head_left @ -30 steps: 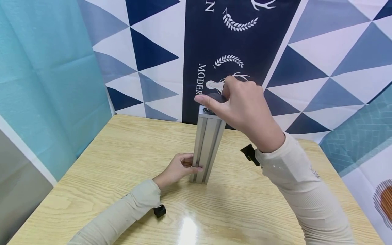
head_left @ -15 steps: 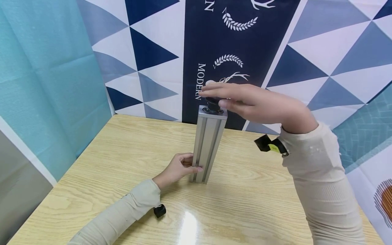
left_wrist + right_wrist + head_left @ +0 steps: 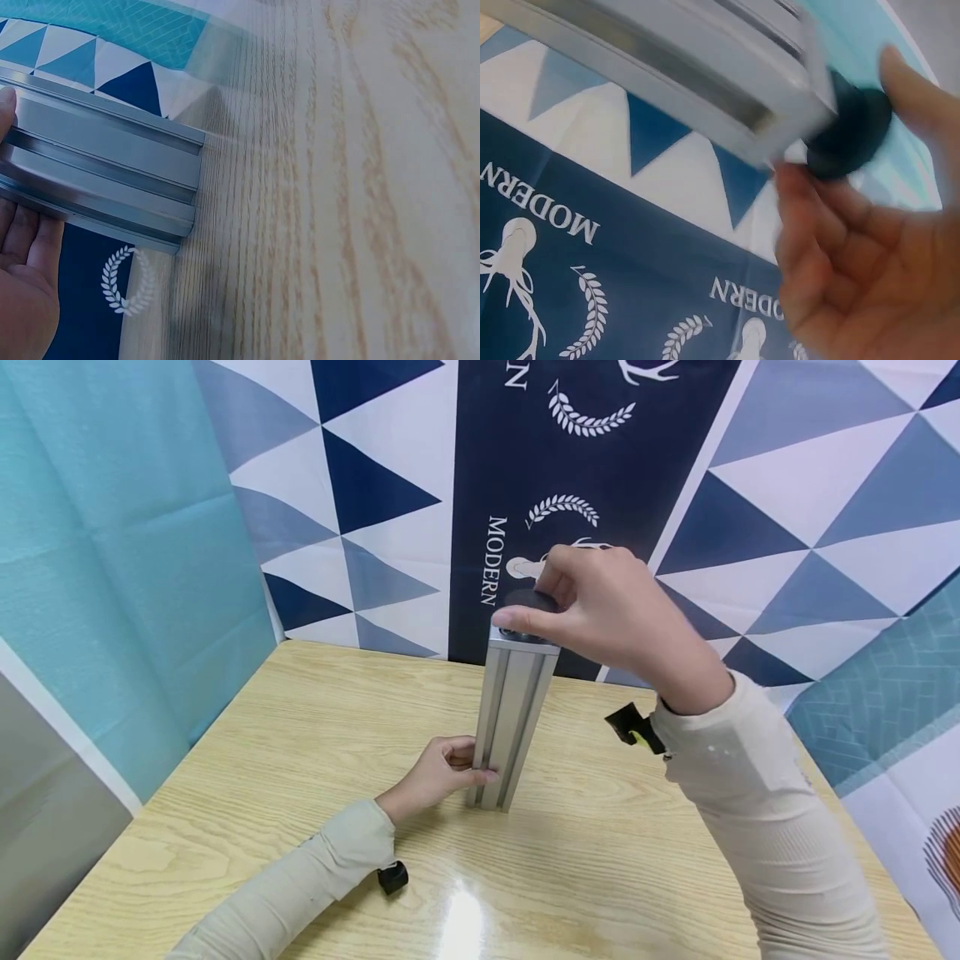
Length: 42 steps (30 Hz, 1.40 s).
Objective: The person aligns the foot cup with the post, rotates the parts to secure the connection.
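A silver aluminium extrusion profile (image 3: 510, 718) stands upright on the wooden table, slightly tilted in the head view, with grooves along its faces. My left hand (image 3: 433, 777) grips it near its foot, thumb across the front and fingers behind. In the left wrist view, the profile (image 3: 105, 157) meets the tabletop at its lower end. A black round knob (image 3: 529, 602) sits on the profile's top end. Around this knob curl the thumb and fingers of my right hand (image 3: 607, 606). The right wrist view shows the knob (image 3: 851, 127) blurred, between thumb and fingers.
The wood-grain table (image 3: 315, 718) reaches back to a patterned blue and white cloth (image 3: 390, 552). A light teal curtain (image 3: 120, 552) hangs at the left. Black wrist-worn pieces stick out beneath both sleeves.
My right hand turned flat over the knob with fingers extended half a second ago, then swung back to curl around it again. My left hand and the profile have stayed put.
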Motion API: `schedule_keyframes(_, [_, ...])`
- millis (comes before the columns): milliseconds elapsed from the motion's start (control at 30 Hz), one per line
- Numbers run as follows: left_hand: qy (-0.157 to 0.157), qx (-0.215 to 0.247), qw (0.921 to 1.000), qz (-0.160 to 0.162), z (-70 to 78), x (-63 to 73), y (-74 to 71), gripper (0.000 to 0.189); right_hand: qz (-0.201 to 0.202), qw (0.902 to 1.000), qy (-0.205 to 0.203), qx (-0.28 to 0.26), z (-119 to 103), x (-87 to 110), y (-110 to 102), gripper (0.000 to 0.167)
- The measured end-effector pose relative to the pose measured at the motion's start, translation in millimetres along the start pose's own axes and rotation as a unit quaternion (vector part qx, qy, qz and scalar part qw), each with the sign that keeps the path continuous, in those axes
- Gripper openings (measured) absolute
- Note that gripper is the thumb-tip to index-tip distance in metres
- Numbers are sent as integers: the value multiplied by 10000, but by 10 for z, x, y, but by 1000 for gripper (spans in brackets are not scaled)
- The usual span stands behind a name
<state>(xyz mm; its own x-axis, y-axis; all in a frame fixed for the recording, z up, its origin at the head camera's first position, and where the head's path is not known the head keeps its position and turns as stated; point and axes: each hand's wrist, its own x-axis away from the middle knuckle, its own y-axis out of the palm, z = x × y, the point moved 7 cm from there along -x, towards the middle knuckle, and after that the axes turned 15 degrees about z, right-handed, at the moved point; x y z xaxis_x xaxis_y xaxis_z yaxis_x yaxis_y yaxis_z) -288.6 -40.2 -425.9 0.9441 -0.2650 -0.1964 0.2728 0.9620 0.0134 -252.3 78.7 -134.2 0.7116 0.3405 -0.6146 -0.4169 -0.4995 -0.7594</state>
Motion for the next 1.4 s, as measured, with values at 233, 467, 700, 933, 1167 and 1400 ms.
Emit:
schedule_keyframes(233, [68, -4, 10000, -9, 8, 4, 3, 36, 473, 9976, 271, 434, 2, 29, 27, 58])
schedule_keyframes(467, [18, -11, 10000, 25, -5, -6, -6, 38, -547, 9981, -254, -153, 26, 27, 46, 45])
schedule_keyframes(700, [-22, -7, 10000, 23, -24, -10, 0, 38, -1607, 9650, -1616, -1296, -20, 71, 21, 44])
schedule_keyframes(933, [-26, 4, 10000, 29, -34, -10, 6, 37, -1840, 9463, -2297, -1335, -26, 107, -25, 53])
schedule_keyframes(1167, [60, 9, 10000, 20, -44, -14, 5, 37, -1650, 9565, -2142, -1096, -27, 82, -55, 51])
schedule_keyframes(1400, [-8, -7, 10000, 43, -55, -20, 0, 37, -1071, 9823, -1396, -647, 11, 27, -51, 34])
